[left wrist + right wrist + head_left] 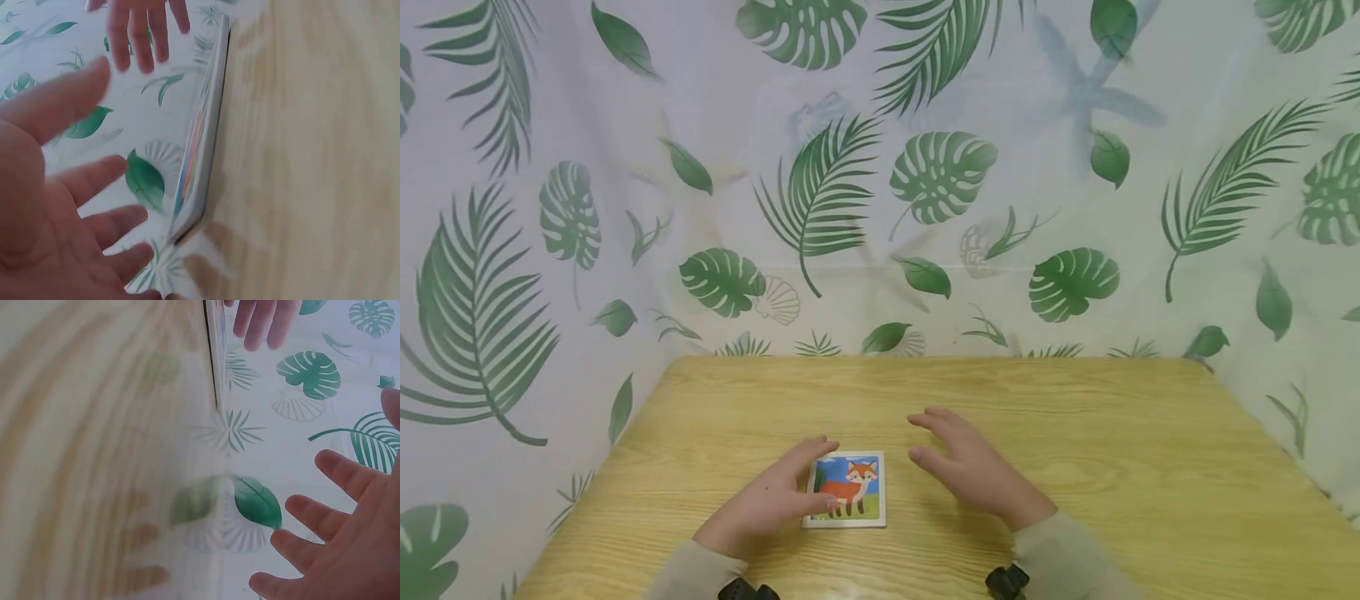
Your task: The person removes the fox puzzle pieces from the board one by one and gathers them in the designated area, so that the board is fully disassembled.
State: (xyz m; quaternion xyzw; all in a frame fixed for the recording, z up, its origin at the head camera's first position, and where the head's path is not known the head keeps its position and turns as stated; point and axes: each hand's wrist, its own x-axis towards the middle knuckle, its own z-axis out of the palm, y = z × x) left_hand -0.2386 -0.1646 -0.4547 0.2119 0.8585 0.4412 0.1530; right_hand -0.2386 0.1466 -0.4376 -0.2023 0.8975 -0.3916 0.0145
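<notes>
A square picture puzzle (861, 508) with a fox, blue sky and grass inside a white frame lies flat on the wooden table. My left hand (775, 498) is over its left side, thumb and fingers spread and relaxed, overlapping its edge in the head view. In the left wrist view that palm (37, 212) faces the thin side of the puzzle (203, 137), with nothing in its grasp. To the right of the puzzle, my right hand (966, 467) hovers with extended fingers and holds nothing. The right wrist view shows its fingers (306, 550) spread apart.
The wooden table (1112, 467) reaches back to a white cloth (865, 317) printed with green leaves and shells, which hangs behind and along both sides. Beige sleeves (1067, 554) and black wrist devices (1006, 581) show at the near edge.
</notes>
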